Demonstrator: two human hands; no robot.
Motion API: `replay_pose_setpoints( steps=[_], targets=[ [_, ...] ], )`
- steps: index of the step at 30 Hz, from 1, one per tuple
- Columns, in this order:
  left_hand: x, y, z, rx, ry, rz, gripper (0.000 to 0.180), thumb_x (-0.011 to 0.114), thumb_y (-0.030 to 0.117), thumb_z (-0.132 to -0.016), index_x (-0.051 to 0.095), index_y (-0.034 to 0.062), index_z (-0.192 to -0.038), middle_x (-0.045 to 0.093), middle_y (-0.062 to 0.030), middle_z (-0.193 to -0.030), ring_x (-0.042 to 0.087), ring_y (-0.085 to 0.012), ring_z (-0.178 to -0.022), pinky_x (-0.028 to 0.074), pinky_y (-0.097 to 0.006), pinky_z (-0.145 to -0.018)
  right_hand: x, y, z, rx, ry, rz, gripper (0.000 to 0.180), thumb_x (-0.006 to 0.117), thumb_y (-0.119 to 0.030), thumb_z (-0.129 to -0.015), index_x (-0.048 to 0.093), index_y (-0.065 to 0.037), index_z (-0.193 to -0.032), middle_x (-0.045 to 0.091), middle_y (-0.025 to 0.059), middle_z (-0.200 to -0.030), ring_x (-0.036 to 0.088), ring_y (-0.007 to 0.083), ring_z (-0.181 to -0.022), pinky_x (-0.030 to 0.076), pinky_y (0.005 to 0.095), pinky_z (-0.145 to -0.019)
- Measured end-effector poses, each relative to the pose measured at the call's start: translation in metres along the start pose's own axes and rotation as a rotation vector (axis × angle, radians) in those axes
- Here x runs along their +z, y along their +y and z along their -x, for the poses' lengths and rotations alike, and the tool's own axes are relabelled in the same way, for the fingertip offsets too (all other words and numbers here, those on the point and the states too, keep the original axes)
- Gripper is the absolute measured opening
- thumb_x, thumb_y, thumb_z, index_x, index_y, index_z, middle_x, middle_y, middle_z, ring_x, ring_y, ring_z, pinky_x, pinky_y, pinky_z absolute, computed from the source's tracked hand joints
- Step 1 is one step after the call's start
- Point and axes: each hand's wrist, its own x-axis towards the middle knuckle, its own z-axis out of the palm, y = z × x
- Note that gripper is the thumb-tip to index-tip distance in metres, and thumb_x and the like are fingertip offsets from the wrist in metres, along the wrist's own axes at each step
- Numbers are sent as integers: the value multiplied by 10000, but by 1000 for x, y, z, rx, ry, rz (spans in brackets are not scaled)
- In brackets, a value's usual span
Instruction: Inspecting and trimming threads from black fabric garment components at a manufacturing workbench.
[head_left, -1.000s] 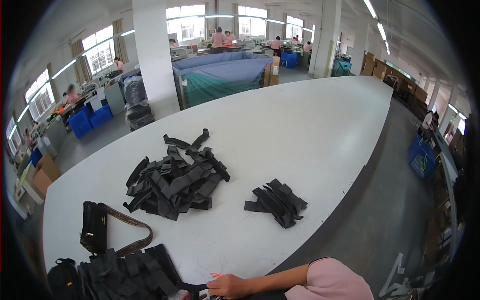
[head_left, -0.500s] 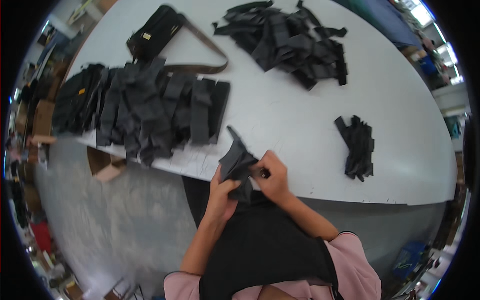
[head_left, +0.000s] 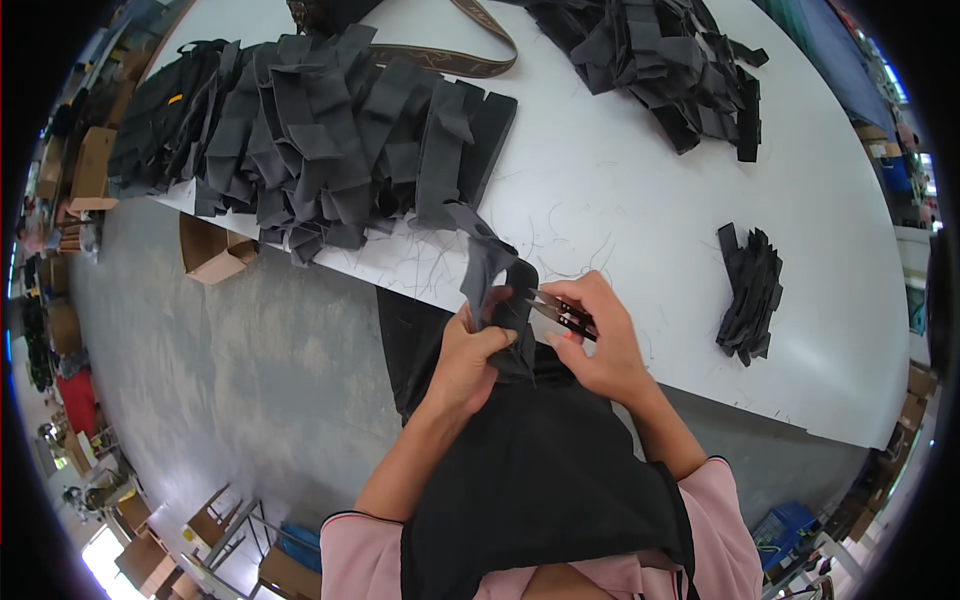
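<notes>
My left hand (head_left: 467,360) is closed on a dark grey fabric piece (head_left: 487,265), thumb on top, in front of my black apron (head_left: 540,470). The piece stands up from the grip and curls over at its upper end. Small thread snips (head_left: 572,318) with black handles lie in my closed right hand (head_left: 612,340). Their metal blades point left, right at the edge of the fabric. Whether they touch a thread is too fine to make out.
A heap of dark fabric pieces (head_left: 310,130) covers the white table (head_left: 610,215) at left. Another pile (head_left: 660,65) lies at far right, and a small stack (head_left: 752,295) nearer. A bag strap (head_left: 485,55) curves behind. Loose threads dot the table. A cardboard box (head_left: 222,258) stands below its edge.
The view has shifted, so the table things sit higher. My right hand has turned and moved slightly off the fabric, bringing the snips into plain sight. The fabric stays in my left hand.
</notes>
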Motion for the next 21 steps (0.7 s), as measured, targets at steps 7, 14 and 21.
replay_pose_setpoints(
  steps=[7, 14, 21],
  targets=[
    [-1, 6, -2, -13, -34, -124, 497, 538, -69, -698, 482, -57, -1191, 547, -78, -1048, 533, -111, -900, 417, -240, -815, -40, -21, -18, -91, -264, 331, 271, 706, -97, -712, 580, -111, -952, 497, 49, -869, 557, 231, -678, 438, 313, -539],
    [0, 6, 0, -41, -9, -216, 516, 520, -66, -668, 506, -43, -1183, 540, -60, -1031, 534, -122, -902, 428, -253, -812, -46, -22, -42, -114, -615, 513, 230, 706, -125, -713, 547, -88, -876, 478, 46, -864, 559, 258, -684, 418, 366, -542],
    [-4, 5, -1, -81, -38, -254, 514, 518, -62, -665, 495, -63, -1178, 535, -65, -1028, 532, -125, -901, 425, -252, -809, -46, -15, -54, -171, -745, 481, 219, 707, -156, -708, 578, -108, -879, 491, 28, -852, 543, 231, -686, 397, 337, -561]
  ],
)
